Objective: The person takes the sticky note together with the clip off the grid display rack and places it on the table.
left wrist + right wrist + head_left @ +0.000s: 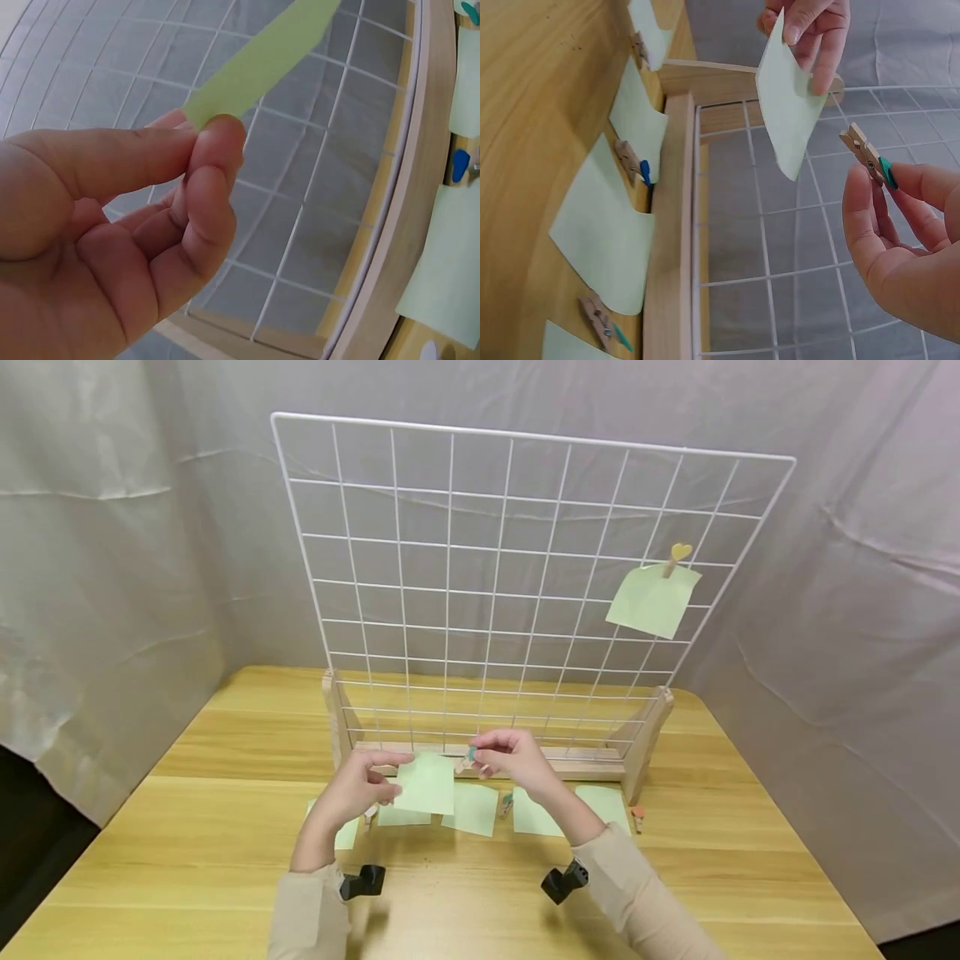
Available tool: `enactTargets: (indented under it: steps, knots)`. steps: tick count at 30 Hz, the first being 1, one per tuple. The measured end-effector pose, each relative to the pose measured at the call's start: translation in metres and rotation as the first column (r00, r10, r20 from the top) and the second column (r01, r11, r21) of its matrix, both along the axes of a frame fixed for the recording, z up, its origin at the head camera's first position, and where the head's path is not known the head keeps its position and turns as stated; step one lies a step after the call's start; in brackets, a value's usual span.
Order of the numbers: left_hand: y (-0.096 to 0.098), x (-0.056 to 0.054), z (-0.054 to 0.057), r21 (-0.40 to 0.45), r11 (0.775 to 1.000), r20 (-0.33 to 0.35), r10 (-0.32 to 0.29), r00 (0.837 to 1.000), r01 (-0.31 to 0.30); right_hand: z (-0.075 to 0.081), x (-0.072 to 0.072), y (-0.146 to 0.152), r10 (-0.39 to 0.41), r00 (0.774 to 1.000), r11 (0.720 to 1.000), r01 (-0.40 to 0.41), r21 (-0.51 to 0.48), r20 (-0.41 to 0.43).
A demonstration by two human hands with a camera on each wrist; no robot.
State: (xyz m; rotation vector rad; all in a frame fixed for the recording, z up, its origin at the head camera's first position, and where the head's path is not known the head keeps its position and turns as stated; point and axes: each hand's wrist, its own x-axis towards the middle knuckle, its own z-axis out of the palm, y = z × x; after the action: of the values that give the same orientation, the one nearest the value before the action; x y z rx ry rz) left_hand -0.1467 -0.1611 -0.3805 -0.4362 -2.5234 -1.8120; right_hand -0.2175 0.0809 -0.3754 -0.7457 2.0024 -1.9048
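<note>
My left hand [352,793] pinches a pale green paper note [426,783] by its edge, between thumb and fingers. In the right wrist view that note [787,112] hangs in front of the white wire grid [769,285]. My right hand [521,766] pinches a small wooden clothespin [866,154] by its end with the green decoration. The clothespin's bare wooden tip points toward the held note, with a gap between them. Both hands are above the table, near the grid's lower edge.
A clothespin with a yellow heart [680,553] fixes another note [654,602] to the grid's right side. Wooden feet [648,747] support the grid. Along its front, more green notes [474,812] lie on the table [450,902] with several clothespins, one orange-topped [637,816], one blue-topped [632,163].
</note>
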Motion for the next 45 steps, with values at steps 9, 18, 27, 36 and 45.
enactTargets:
  steps: [9, 18, 27, 36, 45]
  knots:
    - [-0.01, 0.003, -0.009, -0.078, 0.996, 0.022, -0.044, 0.999, 0.045, -0.014, 0.001, -0.003, 0.055, 0.998, 0.998, -0.056, 0.025, 0.041]
    - [-0.017, 0.008, -0.017, -0.139, 0.986, 0.108, -0.077, 0.991, 0.092, -0.029, 0.003, -0.009, 0.105, 0.992, 0.985, -0.114, 0.129, 0.076]
    - [-0.022, 0.011, -0.024, -0.103, 0.976, 0.127, -0.18, 0.975, 0.194, -0.045, 0.008, -0.013, 0.154, 0.977, 0.973, -0.176, 0.148, 0.148]
    - [-0.026, 0.012, -0.032, -0.073, 0.971, 0.179, -0.211, 0.961, 0.227, -0.056, 0.011, -0.017, 0.161, 0.965, 0.958, -0.203, 0.202, 0.207]
    - [-0.03, 0.016, -0.035, -0.132, 0.962, 0.213, -0.208, 0.955, 0.239, -0.062, 0.016, -0.022, 0.143, 0.956, 0.941, -0.211, 0.265, 0.255]
